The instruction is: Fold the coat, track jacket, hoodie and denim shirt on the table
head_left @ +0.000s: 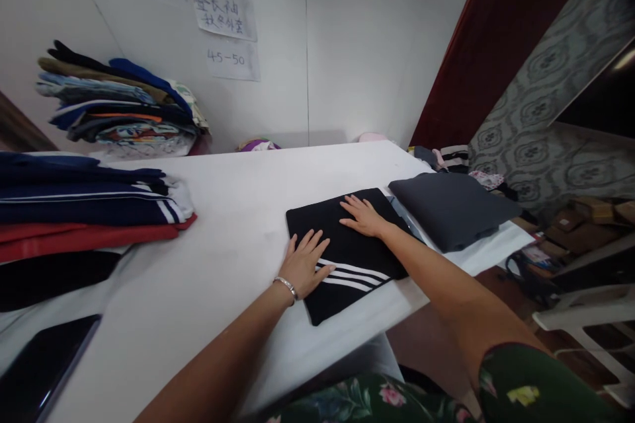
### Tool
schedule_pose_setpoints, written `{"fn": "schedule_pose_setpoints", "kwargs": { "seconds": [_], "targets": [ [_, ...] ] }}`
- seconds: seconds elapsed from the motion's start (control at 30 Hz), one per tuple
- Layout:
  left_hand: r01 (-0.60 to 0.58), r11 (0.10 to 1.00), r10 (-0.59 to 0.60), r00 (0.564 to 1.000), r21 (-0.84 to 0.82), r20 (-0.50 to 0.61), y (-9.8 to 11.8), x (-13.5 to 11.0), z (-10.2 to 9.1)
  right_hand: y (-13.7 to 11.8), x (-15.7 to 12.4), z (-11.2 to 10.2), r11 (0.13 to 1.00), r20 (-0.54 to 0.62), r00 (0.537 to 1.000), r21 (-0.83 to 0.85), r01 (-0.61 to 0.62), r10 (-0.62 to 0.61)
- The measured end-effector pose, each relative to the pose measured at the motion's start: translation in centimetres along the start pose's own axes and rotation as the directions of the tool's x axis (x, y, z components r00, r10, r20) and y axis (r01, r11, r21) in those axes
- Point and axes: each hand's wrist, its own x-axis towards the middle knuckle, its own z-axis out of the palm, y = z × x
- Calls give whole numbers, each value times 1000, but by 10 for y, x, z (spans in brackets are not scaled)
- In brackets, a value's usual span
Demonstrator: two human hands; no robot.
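A black garment with white stripes (342, 238) lies folded into a flat rectangle on the white table (233, 231). My left hand (303, 263) rests on its left part with the fingers spread, the thumb lying by the stripes. Farther back on the same garment, my right hand (364, 217) lies flat with its fingers apart. A bracelet circles my left wrist. Just right of the black garment sits a folded dark grey garment (451, 208), touched by neither hand.
At the left is a pile of folded navy, red and black clothes (84, 208), with a taller clothes stack (129, 106) behind. A dark flat device (47, 370) lies front left. Handwritten papers (225, 13) hang on the wall. A white plastic stool (585, 317) stands at the right.
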Motion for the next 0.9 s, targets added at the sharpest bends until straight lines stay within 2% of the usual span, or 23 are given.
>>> {"fn": "schedule_pose_setpoints", "kwargs": {
  "seconds": [0.1,0.17,0.3,0.47,0.57,0.6,0.67,0.73,0.8,0.9],
  "targets": [
    [-10,1000,10,1000,-8,3,-1,0,1,34,12,4,976,49,975,-18,-217,217],
    [-13,1000,13,1000,-14,12,-1,1,1,50,15,4,951,41,951,-5,-308,308],
    [-5,1000,5,1000,-19,11,-1,2,2,60,19,3,942,49,942,27,-335,333],
    [-18,999,17,1000,-32,-11,-3,2,4,49,13,-12,930,97,929,56,-363,357],
    [-24,999,23,999,-36,-22,-4,2,5,27,-15,-18,941,66,943,74,-329,325],
    [-22,999,22,1000,-36,-18,-4,2,5,17,-30,-17,959,34,962,78,-273,272],
    [-16,999,15,1000,-37,-8,-3,3,5,-2,-63,-10,994,-23,996,67,-89,91],
    [-12,999,11,1000,-43,-6,-4,3,6,-12,-94,0,999,-32,999,27,27,-26],
    [-17,999,16,1000,-48,-12,-5,4,6,-11,-119,10,999,-51,999,-30,13,-15],
    [-28,999,27,999,-41,-21,-7,3,7,9,-141,18,988,-138,986,-105,-112,98]
  ]
}}
